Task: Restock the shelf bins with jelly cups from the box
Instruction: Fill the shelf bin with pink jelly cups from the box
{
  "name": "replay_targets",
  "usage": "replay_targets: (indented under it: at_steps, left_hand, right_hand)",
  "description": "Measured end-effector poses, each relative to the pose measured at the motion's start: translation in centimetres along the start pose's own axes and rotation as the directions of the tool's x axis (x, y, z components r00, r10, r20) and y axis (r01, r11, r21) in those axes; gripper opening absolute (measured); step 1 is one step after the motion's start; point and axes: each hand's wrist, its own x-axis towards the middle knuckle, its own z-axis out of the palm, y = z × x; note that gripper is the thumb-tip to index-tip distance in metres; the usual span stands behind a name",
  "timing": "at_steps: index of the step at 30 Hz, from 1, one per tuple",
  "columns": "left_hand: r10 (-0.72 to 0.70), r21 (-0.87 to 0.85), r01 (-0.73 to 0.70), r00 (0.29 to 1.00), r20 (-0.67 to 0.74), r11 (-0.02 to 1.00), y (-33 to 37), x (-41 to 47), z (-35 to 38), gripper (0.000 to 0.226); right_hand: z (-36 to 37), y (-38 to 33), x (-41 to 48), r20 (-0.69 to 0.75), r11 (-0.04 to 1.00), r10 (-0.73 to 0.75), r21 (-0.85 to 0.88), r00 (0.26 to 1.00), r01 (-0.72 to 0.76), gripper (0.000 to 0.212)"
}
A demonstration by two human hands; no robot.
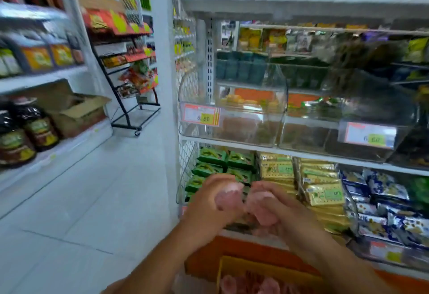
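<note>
The left hand [209,203] curls its fingers round pink cups [226,197]. The right hand [278,207], just beside it, curls round more. Both hands are up over the box [234,264], which has more pink cups inside. The clear bins [232,117] sit higher up.

Box [234,264] lowest, in front of the shelf [301,153], cups [270,285] inside. Above it the hands side by side, left [209,205] and right [278,210], each round more cups. Above them, on the shelf, left bin [232,128] beside right bin [325,140]. Rack [135,117] stands on the floor [92,200], far left.
</note>
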Motion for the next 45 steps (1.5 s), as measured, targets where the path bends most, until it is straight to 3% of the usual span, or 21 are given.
replay_targets:
  at_steps: [6, 10, 12, 16, 18, 20, 22, 26, 31, 35, 37, 40, 42, 45]
  left_hand:
    - [0.175, 0.21, -0.141, 0.973, -0.151, 0.967, 3.7, 2.9, -8.3, 0.039]
    - [0.248, 0.424, -0.163, 0.957, -0.153, 0.891, 4.3, 5.2, -12.4, 0.052]
    - [0.259, 0.491, -0.171, 0.959, -0.116, 0.854, 4.5, 6.3, -13.8, 0.061]
    - [0.228, 0.624, -0.165, 0.973, -0.022, 0.764, 4.0, 8.3, -15.5, 0.077]
    - [0.215, 0.663, -0.158, 0.977, -0.004, 0.732, 3.7, 9.2, -16.0, 0.082]
    - [0.218, 0.681, -0.16, 0.976, 0.001, 0.714, 3.7, 9.6, -16.3, 0.083]
    - [0.235, 0.687, -0.178, 0.972, 0.01, 0.704, 3.6, 9.7, -16.4, 0.081]
    - [0.242, 0.699, -0.183, 0.97, 0.014, 0.691, 2.9, 9.3, -16.6, 0.078]
    - [0.232, 0.713, -0.171, 0.973, 0.013, 0.68, 2.7, 9.3, -16.5, 0.078]
    - [0.224, 0.727, -0.165, 0.974, 0.015, 0.666, 2.9, 9.4, -16.6, 0.082]
    - [0.226, 0.724, -0.167, 0.974, 0.015, 0.67, 2.9, 9.5, -16.6, 0.082]
    - [0.212, 0.728, -0.158, 0.977, 0.018, 0.667, 2.8, 9.5, -16.6, 0.081]
    - [0.204, 0.732, -0.154, 0.979, 0.022, 0.663, 2.8, 9.5, -16.6, 0.081]
    - [0.206, 0.725, -0.154, 0.978, 0.017, 0.671, 2.8, 9.5, -16.6, 0.079]
  right_hand:
    - [3.3, -13.9, 2.6, 0.143, 0.976, -0.179, -0.102, 0.973, 0.194, 0.025]
    - [5.0, -21.3, 8.4, 0.237, 0.878, -0.214, -0.38, 0.948, 0.292, 0.021]
    - [5.7, -23.0, 12.3, 0.271, 0.792, -0.129, -0.551, 0.954, 0.264, 0.022]
    - [7.1, -22.6, 19.7, 0.221, 0.503, 0.246, -0.862, 0.944, 0.071, 0.024]
    - [7.6, -21.7, 22.3, 0.155, 0.387, 0.434, -0.921, 0.887, -0.028, 0.019]
    - [8.0, -20.6, 23.9, 0.148, 0.339, 0.57, -0.938, 0.809, -0.067, 0.01]
    - [8.4, -19.6, 25.2, 0.163, 0.342, 0.617, -0.937, 0.77, -0.076, 0.01]
    - [8.5, -18.5, 27.5, 0.195, 0.413, 0.619, -0.905, 0.76, -0.104, 0.014]
    - [9.2, -18.0, 27.9, 0.21, 0.326, 0.596, -0.945, 0.775, 0.006, 0.019]
    - [9.5, -17.8, 27.7, 0.251, 0.359, 0.607, -0.933, 0.754, 0.021, 0.02]
    - [9.3, -18.4, 27.3, 0.285, 0.421, 0.556, -0.907, 0.781, 0.031, 0.018]
    - [7.6, -19.8, 26.8, 0.277, 0.542, 0.352, -0.839, 0.894, 0.046, 0.007]
    - [6.5, -20.1, 26.5, 0.279, 0.53, 0.328, -0.845, 0.902, 0.069, 0.019]
    - [5.6, -18.9, 26.0, 0.241, 0.443, 0.379, -0.895, 0.893, 0.054, 0.007]
